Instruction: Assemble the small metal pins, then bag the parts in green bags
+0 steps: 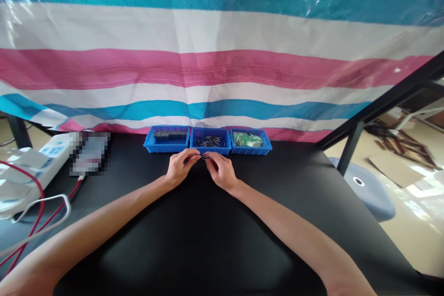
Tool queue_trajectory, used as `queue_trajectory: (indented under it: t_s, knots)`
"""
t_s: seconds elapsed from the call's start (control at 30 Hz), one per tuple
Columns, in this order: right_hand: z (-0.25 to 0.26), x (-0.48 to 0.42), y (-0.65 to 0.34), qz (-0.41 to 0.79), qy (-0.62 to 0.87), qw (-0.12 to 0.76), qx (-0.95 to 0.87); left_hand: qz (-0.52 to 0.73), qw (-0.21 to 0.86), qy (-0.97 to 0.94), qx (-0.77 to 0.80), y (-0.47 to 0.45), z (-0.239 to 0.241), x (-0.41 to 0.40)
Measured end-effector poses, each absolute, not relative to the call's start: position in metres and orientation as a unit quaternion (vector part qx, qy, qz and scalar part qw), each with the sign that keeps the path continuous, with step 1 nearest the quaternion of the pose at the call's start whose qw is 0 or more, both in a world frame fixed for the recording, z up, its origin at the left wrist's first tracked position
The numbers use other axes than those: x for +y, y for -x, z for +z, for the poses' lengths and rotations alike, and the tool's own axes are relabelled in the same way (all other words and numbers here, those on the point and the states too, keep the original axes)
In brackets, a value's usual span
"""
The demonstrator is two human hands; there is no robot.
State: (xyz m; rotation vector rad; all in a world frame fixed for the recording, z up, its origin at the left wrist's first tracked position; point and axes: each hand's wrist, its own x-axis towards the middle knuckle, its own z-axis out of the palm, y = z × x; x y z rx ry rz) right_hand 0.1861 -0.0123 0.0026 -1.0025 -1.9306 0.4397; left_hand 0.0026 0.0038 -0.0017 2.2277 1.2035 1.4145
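- Background: a striped sheet point(222, 69) in teal, white and pink hangs beyond the fingers point(191, 152), behind a black desk point(194, 245).
- Left hand point(178, 167): thumb and fingertips pinched together on the left end of a small dark piece point(204, 157).
- Right hand point(224, 173): fingers curled, tips gripping the other end of the same piece. Its exact form is too small to make out.
- Position of piece: between the two sets of fingertips, just on the near side of the middle bin point(224, 150).
- Bins: three blue ones in a row, directly beyond the fingers.
- Left bin point(166, 148), beyond and to the left of the fingers: short cylindrical parts point(169, 134), set in neat rows.
- Middle bin, straight ahead of the fingers: thin metal pieces point(211, 141), loose and scattered.
- Right bin point(251, 151), beyond and to the right of the fingers: green and clear packets point(248, 139).
- Well left of the fingers: white power strip point(57, 148), a pixelated device point(90, 152) and a red cable point(74, 190).
- Well right of the fingers, past the desk edge: a grey-blue stool point(371, 194) on a pale floor point(412, 236).
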Motion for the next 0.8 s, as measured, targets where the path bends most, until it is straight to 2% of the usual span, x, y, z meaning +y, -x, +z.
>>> queue_trajectory:
  t_s: [0.3, 0.5, 0.8]
  knots:
    - [-0.0044, -0.0084, -0.1838, 0.167, 0.375, 0.421, -0.809, 0.479, 0.114, -0.767, 0.411, -0.0020, -0.0016, 0.0040]
    - [-0.0031, -0.0106, -0.1854, 0.165, 0.407, 0.454, -0.775, 0.476, 0.149, -0.764, 0.409, -0.0007, -0.0018, 0.0043]
    - [0.0002, -0.0110, -0.1868, 0.169, 0.417, 0.455, -0.768, 0.494, 0.119, -0.775, 0.376, -0.0042, 0.0055, 0.0014]
